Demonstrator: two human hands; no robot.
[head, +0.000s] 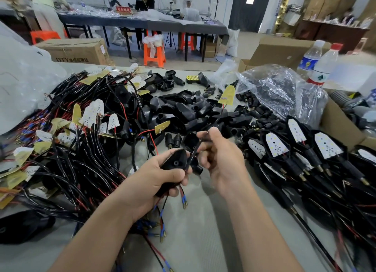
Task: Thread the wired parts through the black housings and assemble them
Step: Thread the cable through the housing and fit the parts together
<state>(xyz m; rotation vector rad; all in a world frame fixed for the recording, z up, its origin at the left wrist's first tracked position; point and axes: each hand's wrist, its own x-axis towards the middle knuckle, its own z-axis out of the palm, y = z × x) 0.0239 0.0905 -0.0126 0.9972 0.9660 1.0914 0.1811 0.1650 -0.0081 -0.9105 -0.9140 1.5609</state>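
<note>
My left hand (156, 182) grips a black housing (175, 163) at the table's centre. Red and black wire ends with blue sleeves (184, 200) hang out below that hand. My right hand (219, 153) pinches a black sleeved wire (198, 145) that runs up from the housing to a yellow-backed LED board (227, 94) lifted above the pile. Loose black housings (183, 111) lie heaped behind my hands.
A tangle of wired LED boards (85, 129) covers the left of the table. Finished assemblies (301, 155) lie in rows on the right. A plastic bag of black parts (280, 92), two water bottles (319, 64) and cardboard boxes (341, 129) stand at the back right.
</note>
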